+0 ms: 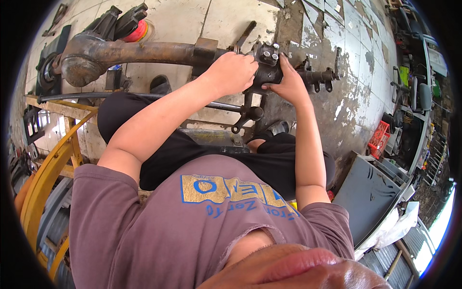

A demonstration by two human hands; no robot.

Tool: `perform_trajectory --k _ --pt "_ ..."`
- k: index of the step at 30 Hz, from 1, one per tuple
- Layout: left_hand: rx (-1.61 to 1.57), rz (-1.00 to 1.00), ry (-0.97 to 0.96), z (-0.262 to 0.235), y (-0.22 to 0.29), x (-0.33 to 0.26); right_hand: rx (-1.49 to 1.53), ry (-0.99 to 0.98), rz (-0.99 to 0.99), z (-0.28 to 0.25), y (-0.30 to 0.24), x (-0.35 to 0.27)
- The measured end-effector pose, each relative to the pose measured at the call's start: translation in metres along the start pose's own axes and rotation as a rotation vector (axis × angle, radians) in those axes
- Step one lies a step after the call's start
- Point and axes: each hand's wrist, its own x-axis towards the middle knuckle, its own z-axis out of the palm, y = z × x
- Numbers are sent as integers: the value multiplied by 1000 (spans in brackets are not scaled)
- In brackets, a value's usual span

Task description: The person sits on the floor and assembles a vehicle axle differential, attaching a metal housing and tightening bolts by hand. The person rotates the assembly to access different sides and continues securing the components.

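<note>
pale floor tiles [175, 24] brightly lit; glare whitens the lower right rim; edges bend, corners black.

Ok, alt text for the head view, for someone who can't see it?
A person's left hand and right hand flank a dark bolted metal block, in line with a rusty axle. A yellow frame stands at left, a red crate at right.

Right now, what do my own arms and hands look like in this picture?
Your left sleeve and right sleeve are short, dusty purple and show no print. Both forearms are bare. Your left hand and right hand have no gloves. No watch or bracelet shows; I can't make out any rings.
</note>
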Motion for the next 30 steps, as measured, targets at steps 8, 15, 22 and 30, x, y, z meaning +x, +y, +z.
perform_trajectory --k 8,15,22,30 --pt "-24 -6 21 0 -1 2 -42 33 36 13 13 -8" --pt "-3 22 22 -2 -1 3 -98 25 -19 7 4 -5" --pt "14 18 -14 -1 -1 2 -23 -96 92 -7 -1 -2" --pt "11 26 0 2 -3 2 -51 -50 109 -5 -5 -5"
